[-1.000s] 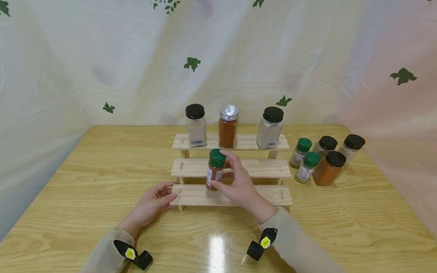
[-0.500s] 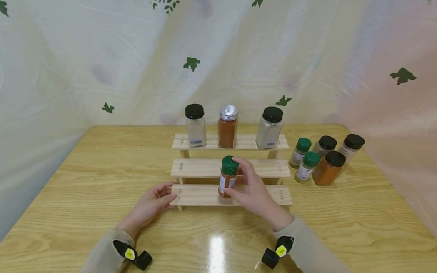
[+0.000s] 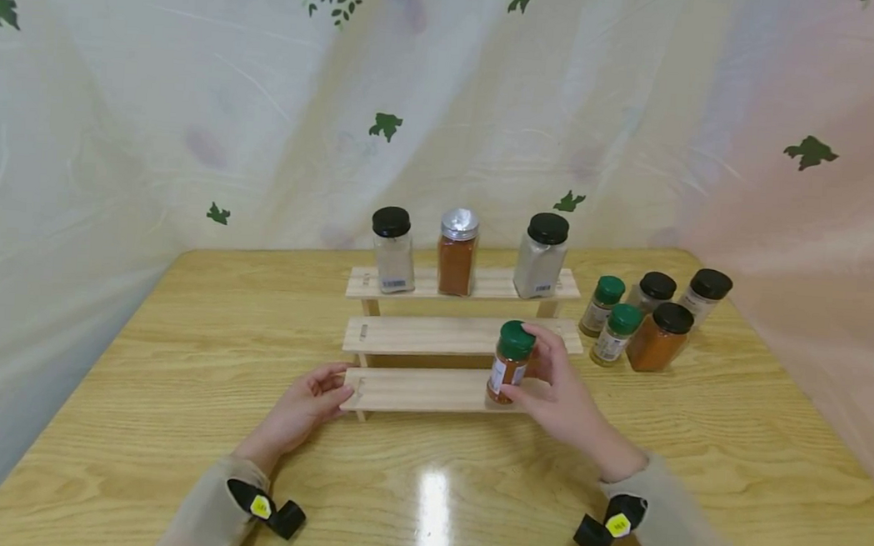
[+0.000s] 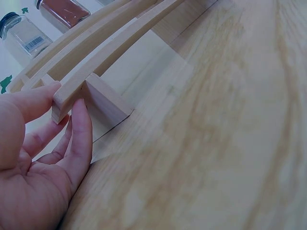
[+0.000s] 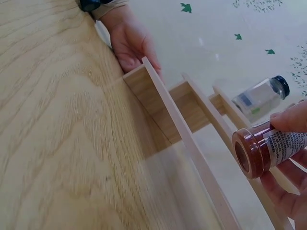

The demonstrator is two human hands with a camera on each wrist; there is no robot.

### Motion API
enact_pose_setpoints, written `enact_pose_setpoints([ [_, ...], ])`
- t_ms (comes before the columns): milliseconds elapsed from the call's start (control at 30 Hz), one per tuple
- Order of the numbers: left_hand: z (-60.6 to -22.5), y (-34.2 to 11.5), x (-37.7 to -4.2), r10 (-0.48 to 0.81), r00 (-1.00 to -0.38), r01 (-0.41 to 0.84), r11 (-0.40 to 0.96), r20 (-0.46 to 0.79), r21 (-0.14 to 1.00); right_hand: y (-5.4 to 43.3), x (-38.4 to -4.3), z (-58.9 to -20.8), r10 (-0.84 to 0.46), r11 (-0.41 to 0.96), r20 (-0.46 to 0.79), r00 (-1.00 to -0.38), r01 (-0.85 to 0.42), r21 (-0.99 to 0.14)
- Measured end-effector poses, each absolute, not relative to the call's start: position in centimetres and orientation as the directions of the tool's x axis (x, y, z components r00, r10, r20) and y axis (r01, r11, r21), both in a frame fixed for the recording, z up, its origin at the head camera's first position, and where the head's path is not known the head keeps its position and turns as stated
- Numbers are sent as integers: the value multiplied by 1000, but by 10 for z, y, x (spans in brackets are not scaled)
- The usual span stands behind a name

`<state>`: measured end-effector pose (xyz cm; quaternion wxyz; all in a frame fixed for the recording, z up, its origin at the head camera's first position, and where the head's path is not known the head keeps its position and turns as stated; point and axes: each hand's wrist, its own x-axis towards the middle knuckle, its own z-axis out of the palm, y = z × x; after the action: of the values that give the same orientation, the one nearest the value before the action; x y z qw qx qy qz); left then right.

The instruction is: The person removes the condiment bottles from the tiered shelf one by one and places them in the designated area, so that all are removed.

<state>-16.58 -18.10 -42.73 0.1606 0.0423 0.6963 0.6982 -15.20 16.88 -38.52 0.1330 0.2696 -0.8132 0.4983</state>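
Note:
My right hand (image 3: 563,398) holds a small spice jar (image 3: 507,371) with a green lid, reddish contents and a pale label. Thumb and fingers grip its sides, over the right part of the lowest shelf of a three-step wooden rack (image 3: 415,390). From the right wrist view, the jar's round base (image 5: 245,155) shows beyond the shelf edges. At the rack's left end, my left hand (image 3: 304,407) pinches the lowest shelf, the thumb (image 4: 43,98) on the board's end and fingers underneath. On the top shelf stand two black-lidded jars (image 3: 393,258) and a silver-lidded red one (image 3: 456,262).
Right of the rack, several more jars stand grouped on the wooden table (image 3: 734,458): green-lidded ones (image 3: 610,342) in front and black-lidded ones, including an orange-filled jar (image 3: 654,345). A leaf-patterned cloth (image 3: 265,129) hangs behind the table.
My right hand has carried the green-lidded jar rightward and slightly nearer, from the rack's middle to the right part of the lowest shelf. My left hand has stayed at the rack's end.

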Motion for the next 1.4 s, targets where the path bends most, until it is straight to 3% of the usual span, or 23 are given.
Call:
enact_pose_setpoints([
  [200, -427, -179, -166, 273, -946, -175, 32, -177, 984, 192, -145, -384, -276, 403, 474, -836, -549, -732],
  [733, -429, -180, -166, 278, -943, -178, 38, -182, 983, 259, -134, -383, -152, 475, 569, -808, -565, -675],
  [1233, -427, -180, -168, 271, -946, -174, 38, -178, 984, 313, -136, -373, -80, 536, 661, -746, -591, -603],
  [1400, -427, -180, -167, 256, -947, -187, 45, -192, 981, 326, -144, -367, 49, 565, 657, -753, -521, -640],
])
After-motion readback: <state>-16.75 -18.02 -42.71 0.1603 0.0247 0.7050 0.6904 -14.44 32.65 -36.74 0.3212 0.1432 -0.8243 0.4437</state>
